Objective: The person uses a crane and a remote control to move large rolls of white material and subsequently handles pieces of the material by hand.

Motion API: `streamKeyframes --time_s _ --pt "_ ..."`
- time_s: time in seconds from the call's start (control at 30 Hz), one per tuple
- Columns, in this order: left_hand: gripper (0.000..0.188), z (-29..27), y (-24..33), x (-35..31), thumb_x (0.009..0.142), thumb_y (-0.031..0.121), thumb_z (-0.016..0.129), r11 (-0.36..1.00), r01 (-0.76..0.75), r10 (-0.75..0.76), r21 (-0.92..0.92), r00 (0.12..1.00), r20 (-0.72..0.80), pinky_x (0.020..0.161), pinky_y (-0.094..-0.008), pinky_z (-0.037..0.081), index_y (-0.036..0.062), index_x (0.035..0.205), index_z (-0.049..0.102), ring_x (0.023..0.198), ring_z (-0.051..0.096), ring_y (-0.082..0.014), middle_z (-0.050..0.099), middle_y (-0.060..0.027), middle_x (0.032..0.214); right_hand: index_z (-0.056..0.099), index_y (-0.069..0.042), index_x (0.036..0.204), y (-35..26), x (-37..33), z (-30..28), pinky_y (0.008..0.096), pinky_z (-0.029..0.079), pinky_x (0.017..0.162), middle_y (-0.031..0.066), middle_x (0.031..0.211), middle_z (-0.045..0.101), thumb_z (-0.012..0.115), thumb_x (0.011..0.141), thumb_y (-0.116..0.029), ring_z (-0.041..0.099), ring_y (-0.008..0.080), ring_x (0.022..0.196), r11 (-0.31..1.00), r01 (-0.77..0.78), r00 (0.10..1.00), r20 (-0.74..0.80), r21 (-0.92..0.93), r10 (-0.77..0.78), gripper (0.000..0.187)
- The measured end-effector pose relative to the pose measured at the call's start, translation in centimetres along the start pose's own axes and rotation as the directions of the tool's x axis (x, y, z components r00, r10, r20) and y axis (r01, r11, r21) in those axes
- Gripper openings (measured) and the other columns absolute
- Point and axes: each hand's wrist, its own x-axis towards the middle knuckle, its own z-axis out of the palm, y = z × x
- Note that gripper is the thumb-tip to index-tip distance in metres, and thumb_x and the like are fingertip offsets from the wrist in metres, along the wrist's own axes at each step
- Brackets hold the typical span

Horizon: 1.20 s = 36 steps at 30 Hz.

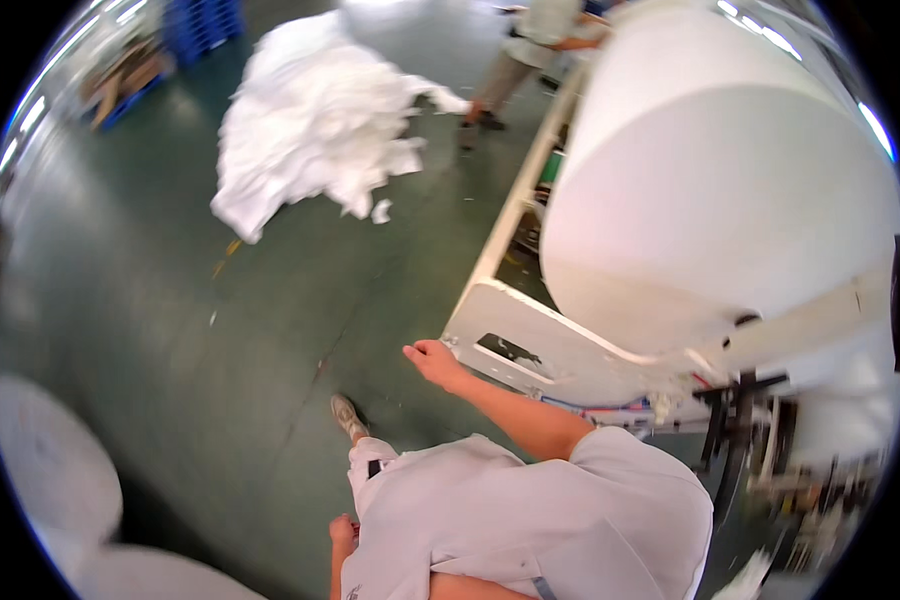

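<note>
My right hand [432,362] is out in front of my body, its fingers loosely curled with nothing seen in them. It is close to the corner of a white metal machine frame [595,365], though I cannot tell whether it touches it. Low at my left side hangs my left hand [344,530], small in view, with fingers bent in and no object showing. A huge white roll [720,200] rests in the machine to my right. My shoe [347,415] is forward on the green floor.
A large heap of white sheet material [315,120] lies on the floor ahead. Beyond it a person [530,55] stands at the machine. Big white rolls [50,460] stand at the lower left. Blue pallets [202,25] are stacked at the far left.
</note>
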Motion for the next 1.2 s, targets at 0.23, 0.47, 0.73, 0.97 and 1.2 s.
streamKeyframes --time_s 0.23,0.47,0.73,0.97,1.2 --pt "0.034 -13.2 31.7 20.8 0.096 0.02 0.053 0.986 -0.153 0.157 0.06 0.986 -0.063 0.037 -0.0325 0.038 0.0048 0.065 0.051 0.042 0.05 -0.0183 0.052 -0.0084 0.052 0.056 -0.003 0.07 -5.2 6.3 -3.7 0.0311 0.04 0.053 0.0017 0.058 0.05 0.06 0.096 -0.033 0.046 0.0108 0.056 0.946 -0.254 0.89 -0.333 0.204 0.311 0.039" --pt "0.035 -11.2 62.7 32.4 0.096 0.02 0.054 0.769 -0.582 0.598 0.266 0.801 0.025 0.04 -0.0301 0.035 0.0065 0.064 0.048 0.042 0.045 -0.0127 0.048 -0.0035 0.051 0.056 -0.002 0.104 -8.2 14.2 -17.4 0.0322 0.048 0.074 0.0067 0.086 0.06 0.063 0.095 -0.017 0.057 0.0162 0.079 0.989 -0.141 0.381 -0.921 0.034 0.085 0.019" --pt "0.027 17.4 77.6 25.7 0.092 0.023 0.061 0.476 -0.796 0.577 0.374 0.604 0.55 0.054 -0.0326 0.044 0.0002 0.078 0.061 0.056 0.056 -0.016 0.058 -0.0067 0.061 0.014 0.009 0.149 -13.2 21.6 -32.9 0.0476 0.023 0.116 0.0306 0.153 0.021 0.063 0.094 -0.025 0.024 0.041 0.143 0.85 -0.461 -0.138 -0.926 -0.255 -0.353 0.081" --pt "0.017 41.0 91.9 15.7 0.089 0.018 0.065 0.185 -0.983 0.514 0.014 0.109 0.851 0.06 -0.0347 0.047 0.0011 0.089 0.061 0.062 0.058 -0.0222 0.062 -0.0105 0.073 0.008 0.01 0.149 -16.7 26.1 -39.0 0.0474 0.038 0.107 0.0314 0.15 0.022 0.059 0.097 -0.034 0.04 0.0405 0.131 0.879 -0.404 -0.412 -0.807 -0.254 -0.422 0.085" --pt "0.066 62.9 97.0 3.4 0.085 0.028 0.067 -0.281 -0.671 0.228 -0.686 -0.741 0.632 0.115 -0.0516 0.026 0.0001 0.139 0.043 0.137 0.037 -0.0346 0.043 -0.0198 0.144 0.022 0.008 0.148 -19.6 22.7 -44.4 0.039 0.04 0.105 0.0265 0.141 0.041 0.06 0.098 -0.037 0.047 0.0318 0.125 0.757 -0.65 -0.466 -0.751 -0.07 -0.469 0.077"
